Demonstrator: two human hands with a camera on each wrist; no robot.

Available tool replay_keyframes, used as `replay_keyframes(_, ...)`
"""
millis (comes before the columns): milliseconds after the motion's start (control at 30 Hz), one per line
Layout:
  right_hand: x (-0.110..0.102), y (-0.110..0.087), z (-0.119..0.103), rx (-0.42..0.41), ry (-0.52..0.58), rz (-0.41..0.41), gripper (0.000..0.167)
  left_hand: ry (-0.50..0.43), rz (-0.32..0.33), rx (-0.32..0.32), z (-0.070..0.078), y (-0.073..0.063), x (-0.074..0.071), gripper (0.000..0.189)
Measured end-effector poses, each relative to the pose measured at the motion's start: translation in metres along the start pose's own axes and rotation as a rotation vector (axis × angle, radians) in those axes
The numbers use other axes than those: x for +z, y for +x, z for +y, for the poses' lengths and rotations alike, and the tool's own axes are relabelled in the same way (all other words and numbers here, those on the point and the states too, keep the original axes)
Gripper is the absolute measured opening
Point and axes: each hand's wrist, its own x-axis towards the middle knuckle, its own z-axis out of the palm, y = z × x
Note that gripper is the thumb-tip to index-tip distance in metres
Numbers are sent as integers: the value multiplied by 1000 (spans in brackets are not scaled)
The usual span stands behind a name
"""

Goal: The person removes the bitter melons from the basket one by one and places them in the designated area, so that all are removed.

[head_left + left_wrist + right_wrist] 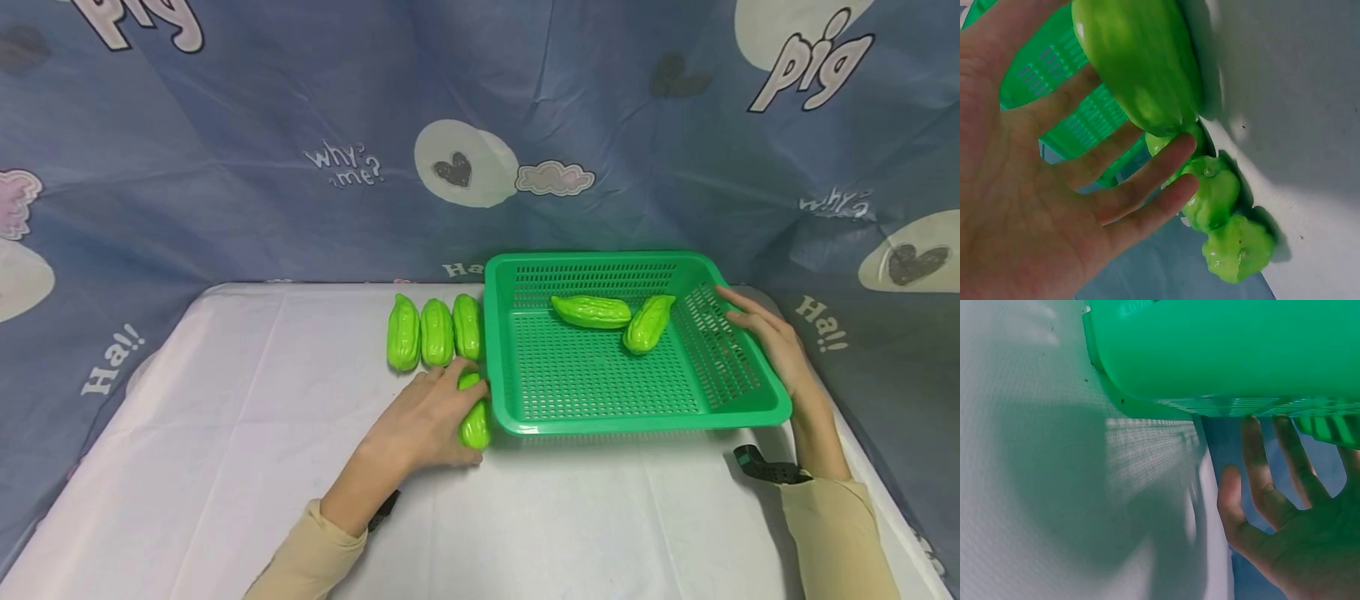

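My left hand (pixel 431 412) reaches round a glossy, ridged green bitter melon (pixel 475 427), its fingers at the far end and thumb at the near end. In the left wrist view this bitter melon (pixel 1141 62) hides parts of some fingers. Three more bitter melons (pixel 437 332) lie side by side just beyond the hand. To their right is a green plastic basket (pixel 645 425) with two bitter melons (pixel 592 312) inside. My right hand (pixel 776 346) is at the basket's right side, fingers spread and fairly straight; in the right wrist view its fingertips are right at the slotted wall.
A white cloth (pixel 247 442) covers the table. Behind it and at both sides hangs a blue printed curtain (pixel 315 225). Dark wrist straps (pixel 772 468) sit by the beige sleeves.
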Motion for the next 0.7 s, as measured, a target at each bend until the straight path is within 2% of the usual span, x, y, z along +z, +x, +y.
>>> replay_keyframes(300,0,2,-2,0,-22,-2,52,21,12,8,-1,-1,0,81)
replay_keyframes(500,-1,2,-1,11,39,-5,52,27,20,-3,1,-1,-1,79)
replay_keyframes(700,-1,1,0,4,31,-2,52,24,26,-6,0,-4,-7,82)
